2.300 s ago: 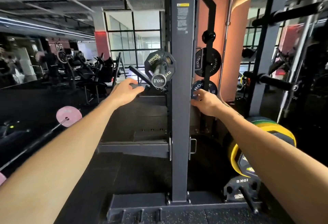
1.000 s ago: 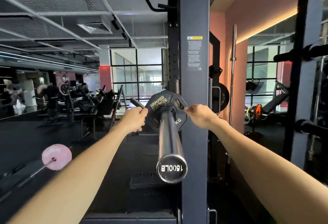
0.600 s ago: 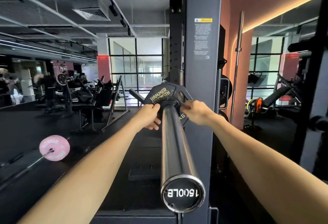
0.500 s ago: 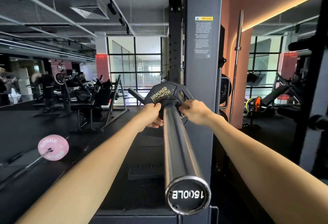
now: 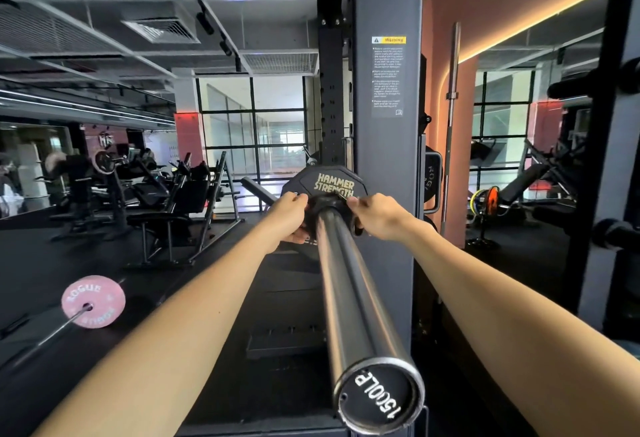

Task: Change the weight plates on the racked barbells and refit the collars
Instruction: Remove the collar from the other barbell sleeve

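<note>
A steel barbell sleeve [image 5: 349,301] runs from the near end cap toward a black Hammer Strength plate [image 5: 329,182] seated at its far end. A dark collar [image 5: 325,201] sits on the sleeve against the plate. My left hand [image 5: 287,218] grips the collar's left side with curled fingers. My right hand [image 5: 375,214] pinches its right side, where a thin metal lever shows. Most of the collar is hidden by my fingers.
The grey rack upright [image 5: 388,145] stands just right of the sleeve, with a black Rogue plate [image 5: 432,176] stored behind it. A pink Rogue plate on a bar [image 5: 92,301] lies low at left. Benches and machines [image 5: 173,201] fill the left floor.
My right hand left the stored plates and both hands rose to the barbell's plate, then closed in on the collar. The view moved nearer along the sleeve.
</note>
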`<action>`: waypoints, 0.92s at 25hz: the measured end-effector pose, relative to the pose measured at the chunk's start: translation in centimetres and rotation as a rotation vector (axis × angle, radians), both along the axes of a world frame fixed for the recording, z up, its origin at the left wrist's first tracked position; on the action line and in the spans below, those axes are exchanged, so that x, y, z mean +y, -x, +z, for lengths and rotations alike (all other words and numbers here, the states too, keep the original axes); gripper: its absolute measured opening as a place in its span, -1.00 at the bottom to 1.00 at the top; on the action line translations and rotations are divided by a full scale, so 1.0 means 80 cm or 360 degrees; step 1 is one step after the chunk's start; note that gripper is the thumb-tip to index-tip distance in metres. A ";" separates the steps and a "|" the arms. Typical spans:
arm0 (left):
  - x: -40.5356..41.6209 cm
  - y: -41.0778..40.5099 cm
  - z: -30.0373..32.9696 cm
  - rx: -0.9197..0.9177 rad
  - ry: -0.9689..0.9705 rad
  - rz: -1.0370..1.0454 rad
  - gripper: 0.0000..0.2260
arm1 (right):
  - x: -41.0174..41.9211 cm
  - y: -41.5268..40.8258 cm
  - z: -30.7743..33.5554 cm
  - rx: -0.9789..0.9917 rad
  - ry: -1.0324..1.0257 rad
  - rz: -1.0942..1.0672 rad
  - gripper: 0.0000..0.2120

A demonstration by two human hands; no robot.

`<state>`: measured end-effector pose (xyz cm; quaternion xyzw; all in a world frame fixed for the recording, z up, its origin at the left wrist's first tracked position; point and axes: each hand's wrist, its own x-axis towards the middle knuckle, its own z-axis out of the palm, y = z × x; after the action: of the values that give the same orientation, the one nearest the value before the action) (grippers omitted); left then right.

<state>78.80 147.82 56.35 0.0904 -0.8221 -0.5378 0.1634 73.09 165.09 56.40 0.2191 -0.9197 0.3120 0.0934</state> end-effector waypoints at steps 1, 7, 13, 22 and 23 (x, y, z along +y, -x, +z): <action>0.004 0.000 0.002 -0.0036 -0.0006 0.0009 -0.69 | -0.004 -0.001 0.003 0.0010 0.0001 -0.0025 -0.49; 0.021 0.015 -0.002 -0.0024 -0.0243 0.0015 -0.78 | -0.022 -0.004 0.004 0.0028 -0.0039 -0.0149 -0.40; 0.018 0.024 -0.006 -0.0077 -0.0361 0.0064 -0.78 | -0.035 0.002 0.018 -0.0045 -0.0023 -0.0303 -0.50; 0.025 0.029 -0.009 -0.0133 -0.0692 -0.0121 -0.77 | -0.038 0.015 0.021 -0.0147 0.0116 -0.0144 -0.40; 0.026 0.031 -0.010 -0.0120 -0.0713 -0.0117 -0.80 | -0.037 0.016 0.021 -0.0117 0.0109 -0.0111 -0.41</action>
<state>76.30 149.87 55.55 0.1146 -0.6903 -0.7089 0.0888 71.79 162.15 58.07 0.1721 -0.9184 0.3475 0.0779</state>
